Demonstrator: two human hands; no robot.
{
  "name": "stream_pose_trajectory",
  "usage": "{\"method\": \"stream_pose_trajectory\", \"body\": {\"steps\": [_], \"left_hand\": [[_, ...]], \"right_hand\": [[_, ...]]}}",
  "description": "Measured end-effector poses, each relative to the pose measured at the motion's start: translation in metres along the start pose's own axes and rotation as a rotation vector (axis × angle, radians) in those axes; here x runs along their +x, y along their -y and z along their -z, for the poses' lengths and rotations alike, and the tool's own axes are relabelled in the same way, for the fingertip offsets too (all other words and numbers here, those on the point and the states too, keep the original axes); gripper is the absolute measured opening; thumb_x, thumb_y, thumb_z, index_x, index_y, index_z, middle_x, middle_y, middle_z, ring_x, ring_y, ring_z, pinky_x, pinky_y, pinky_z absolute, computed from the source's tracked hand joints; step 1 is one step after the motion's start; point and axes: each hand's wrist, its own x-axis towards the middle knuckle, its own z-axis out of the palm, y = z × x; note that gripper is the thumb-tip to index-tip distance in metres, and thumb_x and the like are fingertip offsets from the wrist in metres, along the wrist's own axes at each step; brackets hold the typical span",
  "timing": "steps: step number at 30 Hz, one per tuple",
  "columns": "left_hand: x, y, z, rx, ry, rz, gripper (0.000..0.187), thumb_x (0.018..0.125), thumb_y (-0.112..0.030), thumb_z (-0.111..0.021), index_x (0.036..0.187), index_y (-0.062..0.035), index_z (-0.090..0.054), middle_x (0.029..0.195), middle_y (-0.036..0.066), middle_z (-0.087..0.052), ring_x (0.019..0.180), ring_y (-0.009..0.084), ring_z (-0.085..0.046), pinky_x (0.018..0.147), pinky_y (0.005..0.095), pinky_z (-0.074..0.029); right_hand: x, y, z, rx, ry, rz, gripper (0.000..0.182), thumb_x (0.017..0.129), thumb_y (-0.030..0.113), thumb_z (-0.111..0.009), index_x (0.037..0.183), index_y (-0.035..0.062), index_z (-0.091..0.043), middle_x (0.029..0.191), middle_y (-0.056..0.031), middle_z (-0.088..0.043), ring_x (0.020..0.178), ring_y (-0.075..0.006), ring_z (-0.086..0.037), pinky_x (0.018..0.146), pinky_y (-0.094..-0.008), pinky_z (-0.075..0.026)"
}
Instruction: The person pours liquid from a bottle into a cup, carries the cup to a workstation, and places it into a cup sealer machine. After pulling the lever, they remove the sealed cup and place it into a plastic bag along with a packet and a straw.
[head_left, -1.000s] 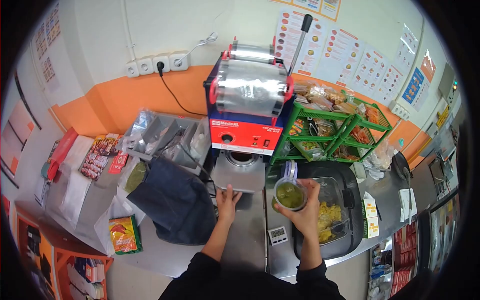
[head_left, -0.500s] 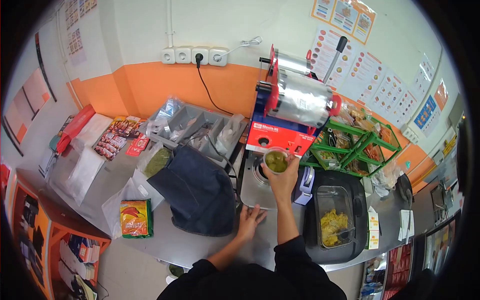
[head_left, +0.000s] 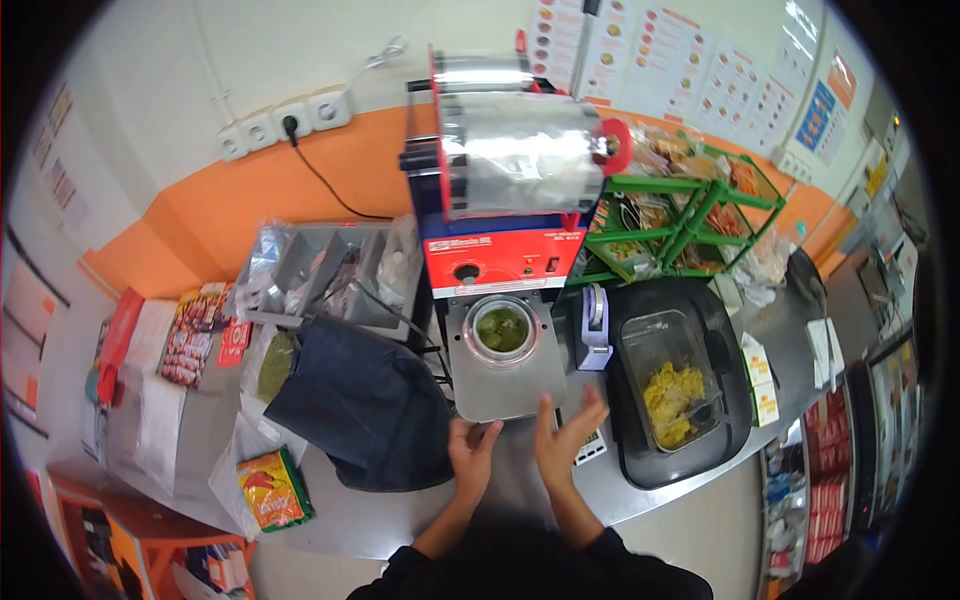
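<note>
A clear cup with green contents (head_left: pixel 502 331) sits in the round holder of the metal tray (head_left: pixel 497 392). The tray sticks out from the front of a red and blue cup sealing machine (head_left: pixel 508 255). Just off the tray's front right corner is my right hand (head_left: pixel 566 445), empty, with fingers spread. My left hand (head_left: pixel 471 458) is right at the tray's front left edge, thumb apart from the fingers and nothing held between them. Close to its left lies a dark blue cloth (head_left: pixel 365 410).
Right of the tray stands a lilac tape dispenser (head_left: pixel 594 335), then a black pan (head_left: pixel 632 440) around a clear container of yellow food (head_left: pixel 672 400). Behind are a green rack (head_left: pixel 690 225) and a grey divided bin (head_left: pixel 300 265). A yellow-green packet (head_left: pixel 272 490) lies front left.
My right hand has let go of the cup, which now sits in the tray's holder, and has drawn back toward me. The camera view has shifted, with the machine now larger and further left.
</note>
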Motion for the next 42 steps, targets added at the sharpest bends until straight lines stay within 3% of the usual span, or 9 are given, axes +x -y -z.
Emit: {"method": "stream_pose_trajectory", "body": {"steps": [2, 5, 15, 19, 22, 23, 27, 31, 42], "left_hand": [[0.006, -0.018, 0.001, 0.257, -0.123, -0.13, 0.069, 0.073, -0.017, -0.082, 0.126, -0.0068, -0.04, 0.119, 0.005, -0.049, 0.105, 0.0145, -0.05, 0.091, 0.032, -0.042], [0.02, -0.035, 0.001, 0.564, -0.298, -0.325, 0.089, 0.057, -0.023, -0.091, 0.126, -0.0056, -0.036, 0.116, 0.006, -0.044, 0.103, 0.0179, -0.044, 0.09, 0.0329, -0.036], [0.141, -0.064, 0.003, 0.607, -0.294, -0.785, 0.098, 0.061, -0.03, -0.089, 0.13, 0.0, -0.026, 0.123, 0.012, -0.037, 0.109, 0.024, -0.038, 0.094, 0.0388, -0.031], [0.242, -0.144, 0.084, 0.452, -0.532, -1.4, 0.038, 0.084, -0.017, -0.063, 0.109, -0.007, -0.037, 0.109, 0.005, -0.039, 0.103, 0.02, -0.042, 0.092, 0.0377, -0.037], [0.295, -0.28, 0.06, 0.532, -0.459, -1.62, 0.033, 0.082, -0.019, -0.058, 0.11, -0.0084, -0.043, 0.111, 0.007, -0.036, 0.111, 0.0207, -0.04, 0.091, 0.0415, -0.04], [0.319, -0.327, 0.057, 0.331, -0.297, -1.583, 0.036, 0.078, -0.018, -0.063, 0.11, -0.0087, -0.051, 0.113, 0.01, -0.044, 0.108, 0.0224, -0.046, 0.089, 0.0407, -0.042], [0.368, -0.447, -0.01, 0.808, -0.032, -1.295, 0.036, 0.077, -0.018, -0.063, 0.11, -0.0083, -0.051, 0.112, 0.01, -0.045, 0.107, 0.0223, -0.046, 0.088, 0.0405, -0.043], [0.383, -0.458, -0.064, 1.356, 0.175, -0.911, 0.037, 0.077, -0.017, -0.064, 0.111, -0.0079, -0.051, 0.112, 0.01, -0.045, 0.107, 0.0222, -0.047, 0.088, 0.0403, -0.043], [0.382, -0.44, -0.1, 1.666, 0.279, -0.674, 0.039, 0.077, -0.017, -0.065, 0.112, -0.0068, -0.051, 0.112, 0.011, -0.047, 0.105, 0.0219, -0.048, 0.086, 0.0398, -0.044]], "right_hand": [[-0.042, -0.037, -0.013, 0.644, 0.425, -0.681, 0.048, 0.093, 0.034, -0.061, 0.121, -0.0006, -0.045, 0.091, -0.0107, -0.058, 0.078, -0.0168, -0.057, 0.065, -0.0292, -0.044], [-0.015, -0.015, -0.008, 1.027, 0.696, -0.95, 0.035, 0.101, 0.034, -0.047, 0.112, 0.0016, -0.047, 0.075, -0.0054, -0.059, 0.058, -0.0088, -0.052, 0.05, -0.0229, -0.04], [0.047, 0.004, -0.12, 1.286, 0.486, -0.963, 0.037, 0.088, 0.005, -0.055, 0.115, 0.0024, -0.03, 0.083, -0.0122, -0.06, 0.065, -0.0178, -0.059, 0.059, -0.029, -0.049], [0.058, 0.007, -0.147, 1.345, 0.46, -0.828, 0.052, 0.084, 0.0, -0.053, 0.125, 0.0002, -0.021, 0.092, -0.0148, -0.06, 0.08, -0.0223, -0.065, 0.07, -0.0312, -0.053], [0.065, -0.005, -0.125, 0.92, 0.552, -0.69, 0.046, 0.08, 0.003, -0.054, 0.122, -0.0006, -0.034, 0.089, -0.0181, -0.062, 0.081, -0.0272, -0.065, 0.072, -0.031, -0.052], [0.07, -0.011, -0.11, 0.59, 0.638, -0.513, 0.039, 0.079, 0.004, -0.055, 0.117, -0.0008, -0.044, 0.088, -0.0197, -0.062, 0.078, -0.029, -0.065, 0.071, -0.0307, -0.052], [0.181, -0.012, -0.057, 0.61, -0.462, 0.087, 0.01, 0.077, 0.007, -0.058, 0.073, 0.0043, -0.066, 0.058, -0.0119, -0.059, 0.055, -0.032, -0.06, 0.057, -0.0451, -0.049], [0.226, 0.025, -0.08, 0.686, -0.033, 0.137, 0.01, 0.077, 0.007, -0.058, 0.072, 0.0043, -0.066, 0.058, -0.0118, -0.059, 0.055, -0.0317, -0.06, 0.056, -0.0447, -0.049], [0.208, 0.058, -0.087, 0.854, 0.026, 0.207, 0.01, 0.077, 0.007, -0.058, 0.071, 0.0045, -0.065, 0.057, -0.0114, -0.059, 0.054, -0.031, -0.06, 0.055, -0.0437, -0.049]]}}
